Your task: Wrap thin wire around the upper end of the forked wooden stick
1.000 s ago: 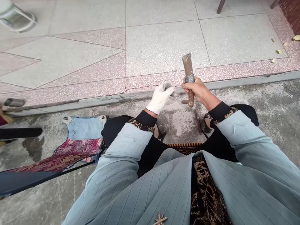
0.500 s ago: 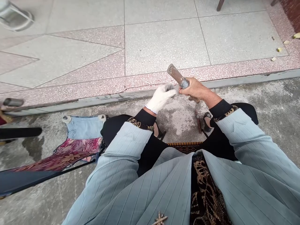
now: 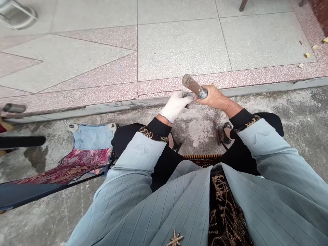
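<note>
While the left hand (image 3: pixel 177 104) curls, its hold unclear, the right hand (image 3: pixel 214 98) grips a slanting rod (image 3: pixel 191 84).

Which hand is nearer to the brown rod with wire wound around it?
Right. The right hand grips the brown rod by its wire coil; the white-gloved left hand is close beside the rod, not gripping it.

Rough gray ground (image 3: pixel 302 140), a thin reddish thing (image 3: pixel 217 133) lying on it beside a shoe (image 3: pixel 227 133), a pale tiled step (image 3: pixel 179 48) with pink edges, yellow bits (image 3: pixel 307 54) at its right, a gray tube (image 3: pixel 14 108) at its left.
</note>
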The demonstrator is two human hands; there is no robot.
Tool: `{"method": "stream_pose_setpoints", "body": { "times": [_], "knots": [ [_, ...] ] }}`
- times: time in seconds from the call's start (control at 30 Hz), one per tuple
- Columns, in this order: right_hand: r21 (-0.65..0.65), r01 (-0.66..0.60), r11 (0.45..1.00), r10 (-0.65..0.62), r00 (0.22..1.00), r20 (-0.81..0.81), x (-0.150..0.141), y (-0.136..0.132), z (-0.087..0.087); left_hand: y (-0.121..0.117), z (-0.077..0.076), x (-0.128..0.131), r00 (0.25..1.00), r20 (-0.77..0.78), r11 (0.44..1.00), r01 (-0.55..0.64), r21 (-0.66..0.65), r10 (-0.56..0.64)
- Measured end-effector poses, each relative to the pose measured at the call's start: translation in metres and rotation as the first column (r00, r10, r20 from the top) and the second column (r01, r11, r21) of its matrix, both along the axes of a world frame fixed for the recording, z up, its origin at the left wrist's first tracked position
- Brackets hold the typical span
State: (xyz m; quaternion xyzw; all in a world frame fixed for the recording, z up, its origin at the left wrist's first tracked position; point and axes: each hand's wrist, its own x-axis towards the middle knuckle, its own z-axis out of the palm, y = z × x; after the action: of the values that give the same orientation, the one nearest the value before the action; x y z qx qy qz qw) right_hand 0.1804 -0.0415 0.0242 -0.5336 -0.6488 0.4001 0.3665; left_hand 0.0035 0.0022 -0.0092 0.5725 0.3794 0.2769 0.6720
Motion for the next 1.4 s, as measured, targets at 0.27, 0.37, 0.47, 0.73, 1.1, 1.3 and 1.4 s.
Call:
{"method": "stream_pose_setpoints", "body": {
  "times": [0.27, 0.37, 0.47, 0.73, 1.1, 1.3, 1.4],
  "knots": [
    [0.034, -0.093, 0.995, 0.089, 0.991, 0.097, 0.007, -0.001, -0.003, 0.002, -0.007, 0.004, 0.975, 0.187, 0.948, -0.055, -0.314, 0.119],
    [0.066, -0.087, 0.994, 0.082, 0.994, 0.07, 0.011, 0.0, -0.005, 0.002, -0.004, 0.001, 0.971, 0.223, 0.924, 0.004, -0.381, 0.087],
    [0.092, -0.063, 0.994, 0.059, 0.997, 0.045, 0.013, 0.001, -0.007, 0.0, 0.001, -0.002, 0.962, 0.271, 0.92, 0.07, -0.385, 0.04],
    [0.125, 0.1, 0.987, -0.098, 0.995, -0.019, 0.016, 0.005, -0.011, -0.008, 0.017, -0.004, 0.936, 0.353, 0.903, 0.145, -0.404, 0.008],
    [-0.047, 0.264, 0.963, -0.266, 0.922, -0.283, 0.007, 0.005, -0.015, -0.009, 0.004, -0.001, 0.965, 0.256, 0.997, 0.066, -0.026, -0.057],
    [-0.067, 0.325, 0.943, -0.328, 0.877, -0.351, 0.004, 0.004, -0.011, -0.007, 0.011, -0.007, 0.984, -0.177, 0.906, 0.065, 0.418, 0.011],
    [-0.089, 0.336, 0.938, -0.344, 0.862, -0.373, 0.001, 0.003, -0.008, -0.009, 0.018, -0.008, 0.953, -0.278, 0.844, 0.052, 0.534, 0.118]
  ]
}}
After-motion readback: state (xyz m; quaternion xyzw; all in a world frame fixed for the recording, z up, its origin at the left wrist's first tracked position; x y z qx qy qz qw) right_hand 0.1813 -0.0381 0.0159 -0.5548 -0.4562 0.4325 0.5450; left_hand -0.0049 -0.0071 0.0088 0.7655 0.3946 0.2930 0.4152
